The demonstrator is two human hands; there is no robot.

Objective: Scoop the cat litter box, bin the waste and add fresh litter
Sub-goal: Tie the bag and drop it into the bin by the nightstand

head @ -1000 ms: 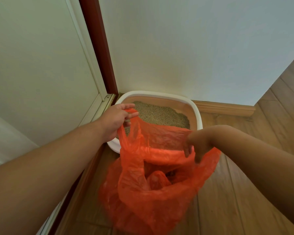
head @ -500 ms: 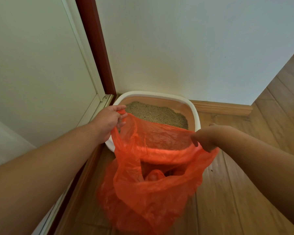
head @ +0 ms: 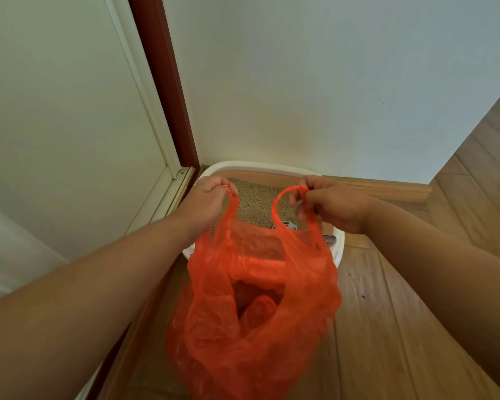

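Observation:
An orange plastic bag (head: 257,307) hangs open in front of me, above the wooden floor. My left hand (head: 205,203) grips its left handle loop and my right hand (head: 332,206) grips the right loop, holding the mouth apart. Behind the bag, in the wall corner, sits a white litter box (head: 338,252) with tan inner walls, filled with brownish litter (head: 251,200). A pale grey object (head: 289,225), only partly visible, lies in the box behind the bag's right handle. The bag hides the box's near part.
A white wall and a wooden skirting board (head: 387,189) stand behind the box. To the left are a dark red door frame (head: 162,82) and a white door panel. Wooden flooring (head: 387,327) stretches to the right and toward me.
Both hands have shifted from the bag's rim to its two handle loops and lifted them, so the bag now hangs stretched taller. The view has tilted slightly.

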